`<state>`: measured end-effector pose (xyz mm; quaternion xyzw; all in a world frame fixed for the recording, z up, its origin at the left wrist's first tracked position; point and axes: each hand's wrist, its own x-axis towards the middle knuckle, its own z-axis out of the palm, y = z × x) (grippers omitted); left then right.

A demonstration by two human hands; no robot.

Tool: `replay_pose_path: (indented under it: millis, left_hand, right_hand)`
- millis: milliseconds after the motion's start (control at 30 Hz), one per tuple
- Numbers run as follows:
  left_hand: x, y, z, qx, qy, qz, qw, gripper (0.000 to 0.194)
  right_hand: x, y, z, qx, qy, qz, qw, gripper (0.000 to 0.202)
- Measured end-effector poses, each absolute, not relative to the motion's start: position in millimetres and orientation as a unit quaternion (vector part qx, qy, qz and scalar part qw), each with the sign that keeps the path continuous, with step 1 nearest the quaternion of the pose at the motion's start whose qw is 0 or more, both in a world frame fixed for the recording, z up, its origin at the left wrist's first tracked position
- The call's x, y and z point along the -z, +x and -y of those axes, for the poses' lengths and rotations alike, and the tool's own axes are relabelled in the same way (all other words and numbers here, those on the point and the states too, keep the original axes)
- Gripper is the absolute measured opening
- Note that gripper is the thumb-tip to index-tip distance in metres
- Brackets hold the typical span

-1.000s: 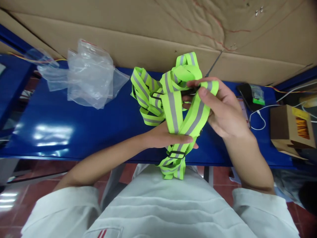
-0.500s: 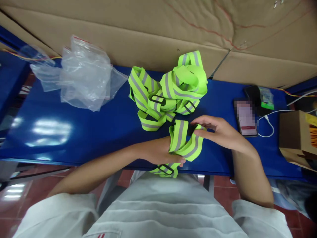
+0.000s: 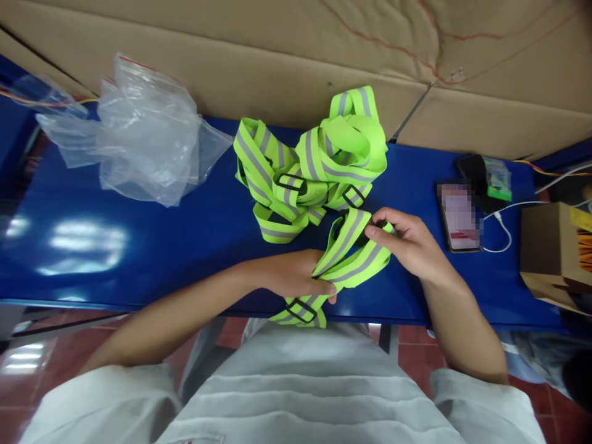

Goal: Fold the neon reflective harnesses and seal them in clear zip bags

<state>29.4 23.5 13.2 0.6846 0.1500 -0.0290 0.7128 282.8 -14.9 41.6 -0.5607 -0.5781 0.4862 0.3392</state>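
My left hand (image 3: pixel 303 275) is closed around a neon-yellow reflective strap (image 3: pixel 354 266) with a grey stripe, its thumb lying across the folded layers. The strap's black buckle (image 3: pixel 301 310) hangs on the near side, over the table's front edge. My right hand (image 3: pixel 406 240) pinches the loops at the strap's far right end between thumb and fingers. Just beyond both hands lies a heap of matching reflective straps (image 3: pixel 314 163), tangled, with black buckles showing. Some of my left fingers are hidden beneath the strap.
Clear zip bags (image 3: pixel 150 132) are piled at the back left of the blue table (image 3: pixel 152 246). To the right lie a phone (image 3: pixel 459 216), a white cable (image 3: pixel 504 231) and a small green-edged packet (image 3: pixel 498 180). An open cardboard box (image 3: pixel 540 237) stands at the far right. Brown cardboard lines the back.
My right hand has closed on the loops and shifted slightly right. The held strap is now drawn out straighter, toward the upper right. The view has shifted a little.
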Motion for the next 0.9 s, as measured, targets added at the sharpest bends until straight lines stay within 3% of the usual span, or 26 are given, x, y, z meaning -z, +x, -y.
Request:
replay_pose_path:
  millis: [233,300,433,567,600,667,800,900]
  left_hand:
    - [-11.0,30.1,-25.3,0.034,0.653,-0.164,0.738,0.034]
    - [-12.7,29.5,-24.2,0.029,0.669,-0.176,0.721,0.035]
    - [-19.8,29.6,-27.4,-0.01,0.681,-0.198,0.705,0.042]
    - [-30.7,32.5,-29.3,-0.151,0.653,-0.238,0.703,0.088]
    - [-32.8,34.0,-27.3,-0.171,0.647,-0.229,0.707,0.092]
    - [-34.3,38.0,-20.1,-0.187,0.642,-0.195,0.717,0.081]
    - [-26.7,45.2,-5.9,-0.203,0.645,-0.23,0.7,0.036]
    - [-20.5,44.4,-7.0,-0.263,0.64,-0.311,0.651,0.047]
  right_hand:
    - [-35.1,279.1,13.3,-0.628,-0.547,0.429,0.35,0.033]
    - [-35.8,279.6,14.7,-0.534,-0.569,0.512,0.359,0.028]
    - [-43.3,279.8,23.2,-0.215,-0.531,0.713,0.405,0.008]
    - [-47.2,273.0,32.0,-0.162,-0.391,0.786,0.451,0.027]
    - [-46.0,270.8,33.2,-0.143,-0.372,0.794,0.46,0.029]
    - [-41.7,267.1,34.8,-0.104,-0.365,0.803,0.459,0.029]
    - [-31.9,264.5,35.4,-0.09,-0.403,0.806,0.424,0.031]
    - [-27.3,265.4,34.2,-0.107,-0.421,0.796,0.422,0.036]
